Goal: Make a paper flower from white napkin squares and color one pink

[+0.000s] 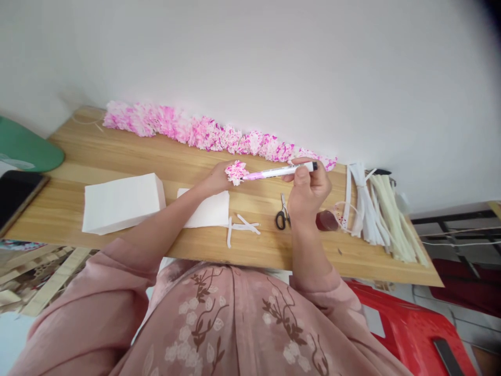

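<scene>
My left hand (220, 178) is closed on a small pink-and-white paper flower (236, 172), held up over the table. In my right hand (310, 190) is a white marker pen (274, 172) with a black end; its tip meets the flower's right edge or lies just beside it. Below my left wrist lies a thin stack of white paper sheets (207, 209). Black-handled scissors (281, 215) rest left of my right wrist. A few short white strips (242, 226) are on the wood between them.
A long row of pink-and-white paper flowers (172, 124) runs along the wall. On the left stand a thick white paper block (122, 203), a phone (18, 196) and a green container (29, 146). A dark red jar (326, 221) and bundled strips (366, 206) lie right on the wooden table (266, 253).
</scene>
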Action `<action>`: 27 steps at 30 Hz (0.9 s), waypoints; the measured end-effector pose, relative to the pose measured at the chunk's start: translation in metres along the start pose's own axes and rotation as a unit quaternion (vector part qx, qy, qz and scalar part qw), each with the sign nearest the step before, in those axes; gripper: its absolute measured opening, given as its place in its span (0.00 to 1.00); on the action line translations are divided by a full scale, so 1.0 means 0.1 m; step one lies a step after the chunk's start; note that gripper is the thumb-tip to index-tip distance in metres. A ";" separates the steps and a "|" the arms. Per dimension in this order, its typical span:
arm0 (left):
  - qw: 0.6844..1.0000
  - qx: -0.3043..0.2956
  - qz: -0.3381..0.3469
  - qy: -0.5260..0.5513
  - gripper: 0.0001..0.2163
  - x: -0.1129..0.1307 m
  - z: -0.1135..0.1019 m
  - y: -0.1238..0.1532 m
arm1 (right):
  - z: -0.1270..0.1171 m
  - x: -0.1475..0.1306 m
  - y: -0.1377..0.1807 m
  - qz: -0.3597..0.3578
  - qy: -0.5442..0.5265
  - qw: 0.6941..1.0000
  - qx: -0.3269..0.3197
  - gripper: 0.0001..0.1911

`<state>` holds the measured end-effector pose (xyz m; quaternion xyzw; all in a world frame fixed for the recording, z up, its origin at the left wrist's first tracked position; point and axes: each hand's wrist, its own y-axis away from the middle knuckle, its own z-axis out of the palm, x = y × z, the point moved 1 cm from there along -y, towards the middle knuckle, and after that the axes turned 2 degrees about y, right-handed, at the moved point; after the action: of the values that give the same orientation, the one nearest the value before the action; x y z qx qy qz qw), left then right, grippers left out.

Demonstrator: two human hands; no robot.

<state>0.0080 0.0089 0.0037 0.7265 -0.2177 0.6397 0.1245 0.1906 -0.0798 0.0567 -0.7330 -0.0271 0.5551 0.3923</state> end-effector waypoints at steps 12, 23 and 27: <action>1.000 -0.009 0.009 0.004 0.13 -0.11 -0.01 -0.02 | 0.00 0.01 0.00 0.010 0.011 1.000 -0.003 0.18; 1.000 -0.004 -0.012 -0.018 0.16 0.01 -0.02 0.00 | 0.01 -0.02 -0.03 0.001 0.013 1.000 0.002 0.19; 0.999 0.011 -0.020 -0.032 0.16 0.01 -0.03 0.01 | 0.03 -0.02 -0.02 0.008 0.027 1.000 -0.002 0.20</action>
<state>0.0052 0.0088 0.0051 0.7520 -0.1999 0.6160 0.1228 0.1879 -0.0780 0.0596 -0.7489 -0.0120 0.5377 0.3871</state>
